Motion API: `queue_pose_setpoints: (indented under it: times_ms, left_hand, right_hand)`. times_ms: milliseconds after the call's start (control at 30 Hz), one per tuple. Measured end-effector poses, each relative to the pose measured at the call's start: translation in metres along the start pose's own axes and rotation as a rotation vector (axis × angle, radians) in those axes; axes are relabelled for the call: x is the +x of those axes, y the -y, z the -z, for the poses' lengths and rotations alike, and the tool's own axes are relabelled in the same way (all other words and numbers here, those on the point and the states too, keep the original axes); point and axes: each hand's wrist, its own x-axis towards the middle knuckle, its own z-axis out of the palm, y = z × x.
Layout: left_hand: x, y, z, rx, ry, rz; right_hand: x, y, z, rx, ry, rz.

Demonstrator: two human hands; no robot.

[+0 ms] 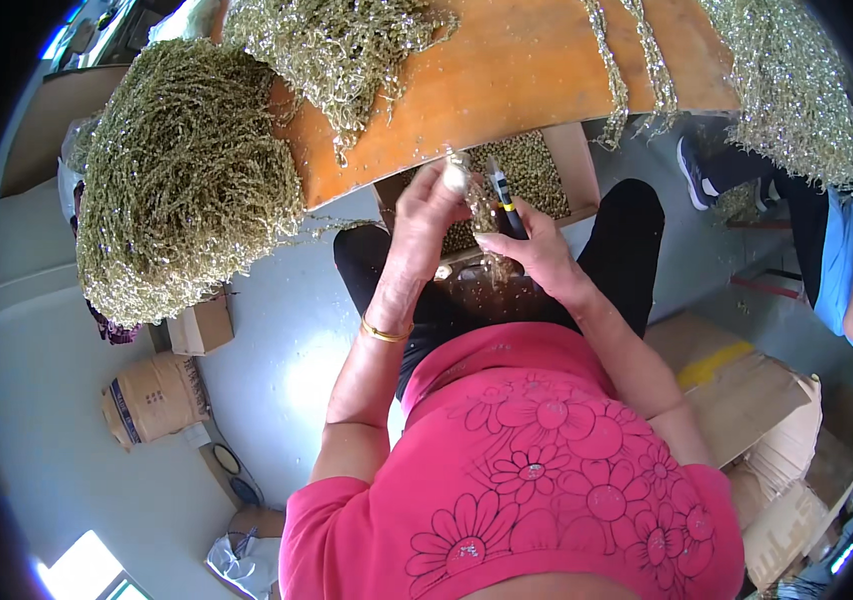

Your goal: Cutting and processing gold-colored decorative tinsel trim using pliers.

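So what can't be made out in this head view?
- Left hand: its closed fingers hide the pale thing it grips.
- Right hand: its grip on the beaded strand is seen only from behind.
- Black tool: lower end hidden by the right hand.
- Cardboard tray: near part hidden by both hands.
- Co-worker: cut off by the right rim.
- Single beads in the hanging bundle: too small.

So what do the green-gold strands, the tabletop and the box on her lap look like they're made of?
The strand heaps look like glittery tinsel or beaded cord: fine sparkling flecks catch the light. The tabletop looks like smooth orange-brown wood or laminate with an even sheen. The lap box looks like plain brown cardboard, matt. Both hands, left and right, grip a strand.
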Motion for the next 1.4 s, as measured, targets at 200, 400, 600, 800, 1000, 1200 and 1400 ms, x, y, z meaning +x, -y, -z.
queue_pose_setpoints:
  times_ms: [200,400,600,800,1000,1200,1400]
  left_hand:
    - [-0.001,0.007,0.018,0.138,0.094,0.028]
    - [0.000,-0.004,0.024,0.271,-0.120,-0.224]
    - [0.006,0.003,0.033,0.081,-0.277,-0.194]
    - [0.004,0.014,0.026,-0.244,-0.165,-0.190]
    - [0.005,0.029,0.020,-0.270,-0.187,-0.192]
    - [-0.013,0.021,-0.008,0.273,0.167,-0.100]
    - [-0.011,0.024,0.001,0.054,0.012,0.050]
  right_hand:
    - [-0.001,0.004,-0.004,-0.126,0.035,-0.017]
    - [-0.004,-0.027,0.006,0.127,0.337,-0.112]
    - [-0.015,-0.019,0.006,0.327,-0.021,-0.069]
    - [-0.011,-0.003,0.001,0.310,-0.460,0.070]
    - [0.003,0.007,-0.002,0.522,-0.642,0.178]
    - [0.003,0.009,0.000,-0.114,-0.401,0.363]
    - [0.003,0.003,0.013,0.050,-0.400,0.280]
